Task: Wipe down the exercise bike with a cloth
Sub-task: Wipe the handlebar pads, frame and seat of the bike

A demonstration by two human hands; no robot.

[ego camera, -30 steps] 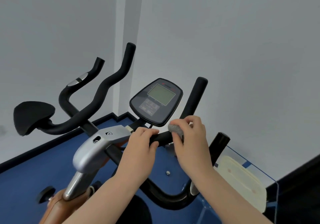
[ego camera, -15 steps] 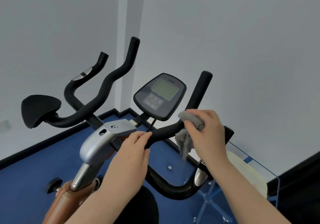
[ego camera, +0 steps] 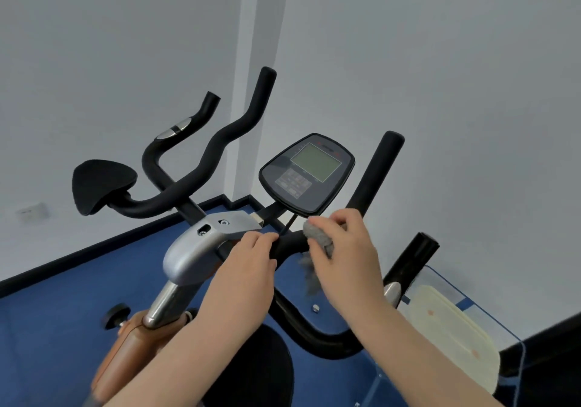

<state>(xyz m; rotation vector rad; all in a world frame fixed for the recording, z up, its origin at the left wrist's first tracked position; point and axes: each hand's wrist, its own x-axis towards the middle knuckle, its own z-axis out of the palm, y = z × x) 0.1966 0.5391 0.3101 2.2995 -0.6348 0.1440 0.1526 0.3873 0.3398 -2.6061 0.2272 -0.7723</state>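
Head view, read from the left edge: a small pale wall plate [ego camera: 32, 212] sits on the smooth grey-white wall, and below it a dark skirting line runs beside matte blue flooring [ego camera: 53, 321]. Next comes a black padded elbow rest [ego camera: 100, 185], rounded and soft-looking, fixed to the exercise bike [ego camera: 201, 249]. From it the black foam-covered handlebar [ego camera: 220, 142] curves in S-bends toward the upper middle of the frame, with a shiny oval metal sensor [ego camera: 174, 127] set into one branch. Low at lower left a black round knob [ego camera: 115, 315] sticks out beside a glossy orange-brown housing [ego camera: 132, 353]; above that rises a polished chrome post [ego camera: 163, 304] capped by a smooth silver-grey moulded cover [ego camera: 191, 249].

At centre the left hand [ego camera: 245, 281] grasps the handlebar's cross tube, fingers curled over the top. Above it stands the console [ego camera: 306, 172], a rounded dark plastic panel with a greenish rectangular screen and a block of buttons, a thin black cable dropping from its lower edge.

Just right of centre the right hand [ego camera: 345, 259] grips a grey fuzzy cloth [ego camera: 317, 235], bunched between thumb and fingers and pressed on the tube beside the left hand; a loose blurred tail hangs below. Further right rise a straight black bar end [ego camera: 380, 170] and a shorter glossy black stub [ego camera: 415, 259]. At lower right a clear plastic sheet [ego camera: 490, 321] edges a cream ribbed panel [ego camera: 452, 328].
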